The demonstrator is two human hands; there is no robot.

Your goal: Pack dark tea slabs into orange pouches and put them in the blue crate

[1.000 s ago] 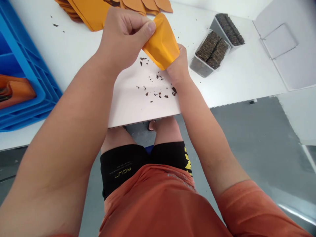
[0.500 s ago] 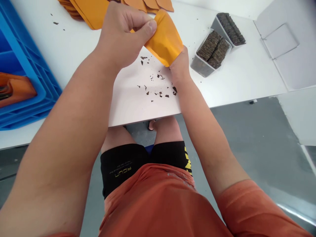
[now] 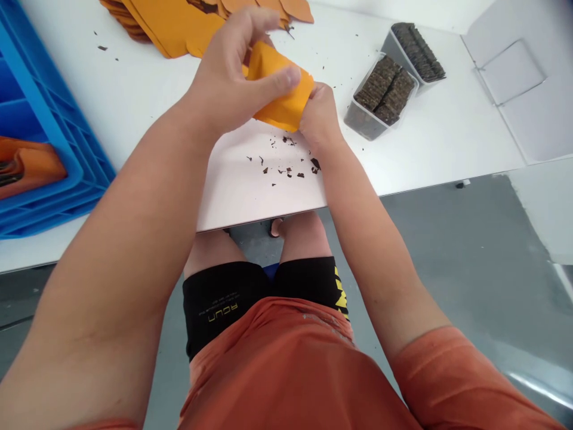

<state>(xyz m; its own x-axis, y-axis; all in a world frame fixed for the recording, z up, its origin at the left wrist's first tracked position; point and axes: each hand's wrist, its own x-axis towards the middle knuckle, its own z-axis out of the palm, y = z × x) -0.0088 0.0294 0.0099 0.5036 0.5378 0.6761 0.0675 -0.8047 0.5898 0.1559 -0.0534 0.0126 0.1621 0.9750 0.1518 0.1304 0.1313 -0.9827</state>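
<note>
Both hands hold one orange paper pouch [image 3: 280, 95] just above the white table [image 3: 447, 131]. My left hand [image 3: 233, 77] grips its upper left side, thumb pressed across the front. My right hand [image 3: 319, 113] pinches its right edge, knuckles toward me. What is inside the pouch, if anything, is hidden. Dark crumbs [image 3: 290, 167] lie scattered on the table below the hands.
A pile of flat orange pouches [image 3: 179, 21] lies at the table's far edge. Two clear trays of dark pressed bricks [image 3: 385, 92] stand at the right. A blue crate [image 3: 40, 137] with orange packets sits at the left. White box panels [image 3: 510, 71] lie far right.
The pouch has dropped and turned flatter toward the table. My right hand has come out from behind it and now pinches its right edge; my left thumb has shifted across its front.
</note>
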